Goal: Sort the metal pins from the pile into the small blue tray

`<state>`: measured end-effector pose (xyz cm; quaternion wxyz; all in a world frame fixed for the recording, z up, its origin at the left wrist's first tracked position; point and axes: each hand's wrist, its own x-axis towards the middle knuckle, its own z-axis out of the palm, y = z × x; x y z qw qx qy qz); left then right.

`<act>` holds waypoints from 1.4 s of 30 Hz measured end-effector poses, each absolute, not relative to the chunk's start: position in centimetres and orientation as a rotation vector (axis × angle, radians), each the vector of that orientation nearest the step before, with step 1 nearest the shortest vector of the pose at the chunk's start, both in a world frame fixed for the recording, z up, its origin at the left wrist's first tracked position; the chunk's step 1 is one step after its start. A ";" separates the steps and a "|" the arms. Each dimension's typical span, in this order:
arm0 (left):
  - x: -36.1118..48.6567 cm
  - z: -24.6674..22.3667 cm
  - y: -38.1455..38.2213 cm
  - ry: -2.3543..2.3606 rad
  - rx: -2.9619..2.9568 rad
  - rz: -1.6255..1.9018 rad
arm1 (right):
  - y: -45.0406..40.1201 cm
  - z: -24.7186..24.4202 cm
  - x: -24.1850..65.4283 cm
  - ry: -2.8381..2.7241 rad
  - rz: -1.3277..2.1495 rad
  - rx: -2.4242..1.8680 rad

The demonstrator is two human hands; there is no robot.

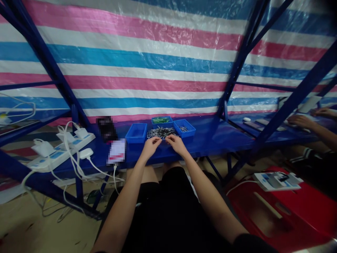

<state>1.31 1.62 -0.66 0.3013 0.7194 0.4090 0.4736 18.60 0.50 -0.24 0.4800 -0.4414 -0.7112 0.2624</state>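
Observation:
My left hand (152, 145) and my right hand (176, 143) are close together at the front edge of the blue table. Both have thumb and fingertips pinched, and whatever is between them is too small to make out. Just beyond the fingertips lies a heap of thin silver and dark pieces (161, 132), their kind unclear. To the right of the heap, a blue bin (190, 133) contains similar thin pieces. Behind it, another blue bin (171, 125) has green material inside. A third blue bin (136, 140) on the left shows only its bare blue inside.
On the left lie a phone (116, 151) with a cable, a dark blurred item (106, 128) and a power strip (60, 151) with chargers. Blue frame posts (234, 77) rise on both sides. At right are another person's hands (300, 121) and a red stool (302, 207).

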 end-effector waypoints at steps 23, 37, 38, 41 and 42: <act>1.5 -0.5 2.0 1.090 1.779 1.208 | 3.0 5.5 19.7 -2.497 0.169 -1.060; 1.1 -1.1 2.0 1.148 1.884 1.262 | 5.1 8.8 26.0 -2.037 -0.547 -1.743; 1.2 -1.1 2.0 1.152 1.902 1.244 | 4.6 7.7 25.1 -2.069 -0.566 -1.735; 1.3 -1.1 2.0 1.136 1.993 1.159 | 3.3 4.7 21.5 -2.275 -0.420 -1.607; 1.4 -1.1 2.0 1.131 2.008 1.149 | 3.0 3.8 20.4 -2.326 -0.358 -1.584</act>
